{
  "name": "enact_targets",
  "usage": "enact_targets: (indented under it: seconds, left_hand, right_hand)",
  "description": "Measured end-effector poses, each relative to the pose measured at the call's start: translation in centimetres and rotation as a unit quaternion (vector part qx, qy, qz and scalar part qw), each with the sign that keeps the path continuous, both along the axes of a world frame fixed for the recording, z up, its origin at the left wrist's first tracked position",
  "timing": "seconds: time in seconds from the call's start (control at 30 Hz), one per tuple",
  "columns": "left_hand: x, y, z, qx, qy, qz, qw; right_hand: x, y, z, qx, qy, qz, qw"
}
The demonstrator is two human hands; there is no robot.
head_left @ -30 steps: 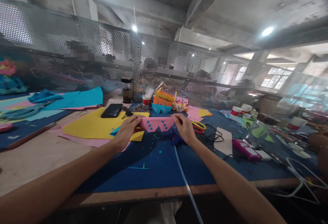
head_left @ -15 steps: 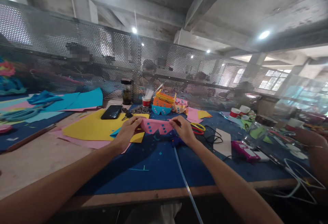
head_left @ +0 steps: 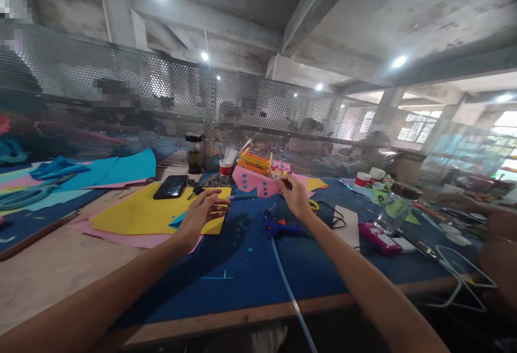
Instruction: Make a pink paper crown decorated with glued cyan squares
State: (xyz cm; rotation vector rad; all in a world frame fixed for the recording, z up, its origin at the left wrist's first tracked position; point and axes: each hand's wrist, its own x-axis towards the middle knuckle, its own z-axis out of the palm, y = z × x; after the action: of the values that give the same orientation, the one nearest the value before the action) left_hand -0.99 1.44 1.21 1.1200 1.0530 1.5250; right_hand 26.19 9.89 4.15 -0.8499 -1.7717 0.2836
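Observation:
A pink foam paper mask with small blue squares hangs from my right hand, whose fingers pinch its right end. It is tilted, lifted in front of a stack of similar orange and yellow pieces. My left hand holds nothing; its fingers are apart above the edge of a yellow sheet. A small blue paper piece lies beside that hand. Below my right hand lies a blue glue gun with a long translucent stick running to the table's front edge.
A phone, dark-lidded jar and red-white cup stand behind. Scissors lie on coloured sheets at left. At right are a glass jar, a magenta box, cables and a co-worker's arm. A perforated screen closes the back.
My left hand has let go of the pink mask and moved slightly down. My right hand has carried it up and away, towards the stack. The view has shifted a little.

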Motion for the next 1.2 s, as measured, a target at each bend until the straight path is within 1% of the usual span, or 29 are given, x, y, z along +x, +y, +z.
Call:
enact_targets:
  seconds: [0.1, 0.27, 0.4, 0.57, 0.8, 0.97, 1.2]
  left_hand:
    - [0.2, -0.2, -0.2, -0.002, 0.021, -0.002, 1.000]
    - [0.7, -0.7, -0.1, 0.004, 0.046, -0.010, 0.999]
    - [0.8, -0.5, -0.3, 0.024, 0.092, -0.007, 0.995]
    - [0.7, -0.2, -0.7, 0.066, 0.147, -0.011, 0.987]
    - [1.1, -0.6, -0.7, 0.092, 0.164, -0.015, 0.982]
    - [1.3, -1.0, -0.7, 0.095, 0.178, -0.018, 0.979]
    - [1.6, -1.3, -1.0, 0.109, 0.201, -0.033, 0.973]
  right_hand:
    - [0.6, 1.6, 0.6, -0.008, 0.013, -0.011, 1.000]
    - [1.0, 3.8, 1.2, -0.019, 0.022, -0.035, 0.999]
    - [1.0, 4.8, 1.9, -0.017, 0.009, -0.061, 0.998]
    - [0.6, 5.6, 3.5, -0.018, -0.015, -0.101, 0.995]
    - [-0.1, 7.2, 5.2, -0.024, -0.054, -0.157, 0.986]
    - [-0.2, 8.8, 6.3, -0.028, -0.082, -0.190, 0.978]
    - [-0.8, 11.4, 7.2, -0.044, -0.130, -0.211, 0.968]
